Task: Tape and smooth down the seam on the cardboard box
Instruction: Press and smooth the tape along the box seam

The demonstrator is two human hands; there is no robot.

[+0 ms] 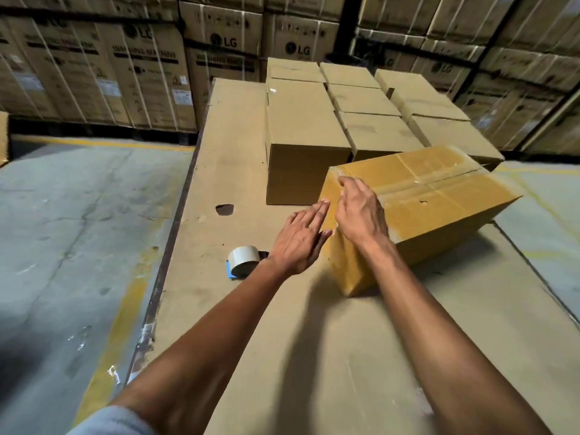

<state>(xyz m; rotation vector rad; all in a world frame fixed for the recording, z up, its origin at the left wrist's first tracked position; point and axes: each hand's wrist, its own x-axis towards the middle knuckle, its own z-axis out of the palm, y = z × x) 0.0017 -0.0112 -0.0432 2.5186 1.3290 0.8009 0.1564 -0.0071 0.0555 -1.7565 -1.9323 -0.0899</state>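
Note:
A yellowish cardboard box [439,196] lies at an angle on the cardboard-covered work surface [238,309], with clear tape running along its top seam and down its near left end. My right hand [361,211] rests flat on the box's near top corner, fingers spread over the tape. My left hand [301,238] is flat with fingers extended against the box's left end face. Neither hand holds anything. A tape dispenser [243,260] with a pale roll and blue blade lies on the surface just left of my left wrist.
Several plain closed boxes [301,130] stand in rows behind the yellow box. A small hole [224,209] shows in the surface. Concrete floor [78,215] with yellow lines lies left and right. Stacked appliance cartons [141,73] wall the back.

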